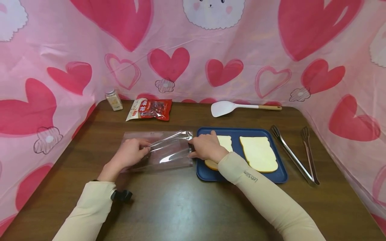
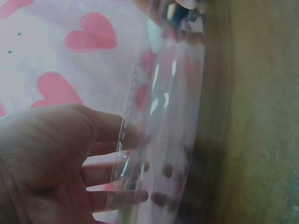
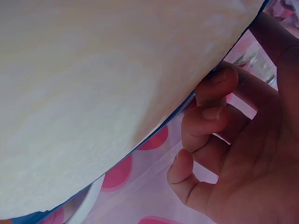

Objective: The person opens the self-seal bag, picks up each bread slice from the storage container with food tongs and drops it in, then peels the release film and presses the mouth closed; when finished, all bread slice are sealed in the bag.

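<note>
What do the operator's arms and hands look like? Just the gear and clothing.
Bare left hand and bare right hand, no gloves. Plain cream long fabric left sleeve; matching right sleeve with dark printed lettering, apparently "Let's Slim". Small black device at the left wrist.

- A brown, wood-grained surface (image 1: 169, 214) shines toward its near edge.
- Clear plastic bag (image 1: 169, 150), left of centre.
- Blue tray (image 1: 236, 131), right of centre, beside the bag.
- Metal tongs (image 1: 304, 169), spread, near the right edge.
- White spatula (image 1: 246, 106), wooden-handled, along the far edge.
- Red-and-white packet (image 1: 152, 109), near the far edge, left.
- Small shaker (image 1: 114, 100), far left corner.
</note>
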The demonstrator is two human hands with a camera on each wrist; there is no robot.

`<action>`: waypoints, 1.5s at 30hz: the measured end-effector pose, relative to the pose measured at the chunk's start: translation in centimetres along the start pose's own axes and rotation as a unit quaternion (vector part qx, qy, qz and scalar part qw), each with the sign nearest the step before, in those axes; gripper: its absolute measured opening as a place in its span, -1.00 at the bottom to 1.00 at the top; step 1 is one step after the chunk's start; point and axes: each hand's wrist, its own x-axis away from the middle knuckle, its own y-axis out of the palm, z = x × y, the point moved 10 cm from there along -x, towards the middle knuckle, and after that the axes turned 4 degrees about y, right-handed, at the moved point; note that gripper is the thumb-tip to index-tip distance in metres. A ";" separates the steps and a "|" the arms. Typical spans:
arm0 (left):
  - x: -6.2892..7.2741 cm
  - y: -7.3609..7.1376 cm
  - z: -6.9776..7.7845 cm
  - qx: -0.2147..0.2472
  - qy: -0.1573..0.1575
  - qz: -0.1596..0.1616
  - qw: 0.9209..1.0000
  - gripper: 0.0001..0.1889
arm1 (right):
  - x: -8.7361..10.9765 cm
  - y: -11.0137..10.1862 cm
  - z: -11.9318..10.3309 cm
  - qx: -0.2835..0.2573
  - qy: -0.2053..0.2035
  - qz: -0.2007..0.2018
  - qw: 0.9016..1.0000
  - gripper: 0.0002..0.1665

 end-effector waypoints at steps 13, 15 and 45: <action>1.7 -4.4 1.7 0.064 -0.007 0.086 0.994 -0.74 | -0.1 0.0 0.2 -0.019 -0.003 0.000 1.000 -0.24; 1.9 -4.9 2.0 0.063 -0.008 0.094 0.994 -0.73 | -0.2 -0.1 0.2 -0.018 -0.002 -0.001 1.000 -0.25; 0.2 1.1 1.1 -0.074 0.058 -0.015 0.995 -0.61 | -0.1 -0.3 0.3 -0.018 -0.002 -0.004 1.000 -0.22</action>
